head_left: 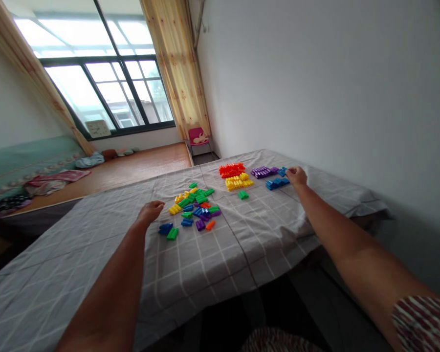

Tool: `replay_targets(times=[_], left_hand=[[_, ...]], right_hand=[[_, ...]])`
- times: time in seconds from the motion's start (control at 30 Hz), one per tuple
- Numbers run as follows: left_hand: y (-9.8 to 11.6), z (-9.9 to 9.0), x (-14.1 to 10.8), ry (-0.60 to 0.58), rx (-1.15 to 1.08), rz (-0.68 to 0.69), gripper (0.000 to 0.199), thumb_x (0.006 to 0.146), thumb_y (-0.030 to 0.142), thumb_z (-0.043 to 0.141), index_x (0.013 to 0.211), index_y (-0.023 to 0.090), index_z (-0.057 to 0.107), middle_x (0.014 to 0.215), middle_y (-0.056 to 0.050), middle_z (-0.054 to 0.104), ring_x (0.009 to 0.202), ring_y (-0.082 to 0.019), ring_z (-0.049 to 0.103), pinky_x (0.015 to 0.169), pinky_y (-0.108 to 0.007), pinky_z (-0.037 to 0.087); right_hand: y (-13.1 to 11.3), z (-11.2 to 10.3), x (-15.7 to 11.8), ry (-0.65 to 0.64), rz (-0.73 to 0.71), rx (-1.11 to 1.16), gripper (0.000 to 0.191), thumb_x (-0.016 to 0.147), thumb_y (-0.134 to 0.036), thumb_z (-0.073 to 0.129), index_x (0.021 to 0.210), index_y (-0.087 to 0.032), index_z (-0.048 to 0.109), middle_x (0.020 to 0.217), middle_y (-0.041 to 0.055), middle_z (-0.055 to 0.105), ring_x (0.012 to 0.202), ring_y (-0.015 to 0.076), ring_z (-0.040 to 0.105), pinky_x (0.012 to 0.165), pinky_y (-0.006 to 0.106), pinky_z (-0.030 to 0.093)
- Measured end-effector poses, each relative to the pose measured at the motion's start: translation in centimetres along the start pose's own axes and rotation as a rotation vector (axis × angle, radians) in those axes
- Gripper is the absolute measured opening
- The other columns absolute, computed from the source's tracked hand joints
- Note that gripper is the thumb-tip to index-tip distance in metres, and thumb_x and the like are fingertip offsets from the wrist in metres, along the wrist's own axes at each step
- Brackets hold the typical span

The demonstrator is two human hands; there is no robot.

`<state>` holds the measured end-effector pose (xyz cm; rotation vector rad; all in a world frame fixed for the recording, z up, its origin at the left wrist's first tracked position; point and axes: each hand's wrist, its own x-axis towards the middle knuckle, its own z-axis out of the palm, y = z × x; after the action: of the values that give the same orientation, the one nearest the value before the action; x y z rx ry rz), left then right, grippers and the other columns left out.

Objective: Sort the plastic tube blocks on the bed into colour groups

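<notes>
The right hand [297,176] pinches a blue piece [281,171] beyond the blue row [277,184]; a light, level hold should spare the purple row [263,172] beside it. The left hand [151,211] curls near the mixed pile [200,198], its grip impossible to tell

From one head-worn camera we look forward and down, close above the grey, white-checked cloth-covered table [209,254] at six o'clock, the dark-framed glass window [119,58] farther off toward eleven o'clock
</notes>
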<state>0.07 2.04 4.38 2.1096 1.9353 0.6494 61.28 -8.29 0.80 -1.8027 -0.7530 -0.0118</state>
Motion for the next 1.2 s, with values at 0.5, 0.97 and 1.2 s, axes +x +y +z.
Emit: replay_targets(times=[0.5,0.97,1.2], left_hand=[[-0.2,2.6,-3.1,0.194,-0.027,-0.056,0.038,0.084,0.025,0.046,0.112,0.021,0.071,0.109,-0.006,0.073,0.100,-0.023,0.066,0.087,-0.032,0.049],[-1.1,3.6,-2.5,0.069,0.046,-0.111,0.036,0.086,0.027,0.046,0.113,0.026,0.070,0.115,-0.003,0.071,0.105,-0.020,0.063,0.086,-0.028,0.048],[-1.5,3.5,-2.8,0.083,0.012,-0.070,0.036,0.086,0.025,0.049,0.114,0.024,0.070,0.118,-0.003,0.070,0.106,-0.018,0.063,0.091,-0.026,0.047]], right_hand=[[3.4,-0.2,-0.7,-0.037,0.004,-0.407,0.030,0.080,-0.036,0.051,0.094,-0.016,0.068,0.099,0.0166,0.069,0.095,0.0310,0.064,0.087,0.042,0.048],[-9.4,4.2,-10.4,-0.252,-0.787,-0.059,0.028,0.089,-0.033,0.046,0.103,-0.016,0.063,0.101,0.0127,0.065,0.078,0.0195,0.060,0.079,0.034,0.050],[-19.0,9.5,-23.7,-0.929,-1.103,-0.234,0.039,0.086,-0.045,0.061,0.115,-0.020,0.067,0.107,0.0121,0.067,0.090,0.0210,0.062,0.079,0.032,0.049]])
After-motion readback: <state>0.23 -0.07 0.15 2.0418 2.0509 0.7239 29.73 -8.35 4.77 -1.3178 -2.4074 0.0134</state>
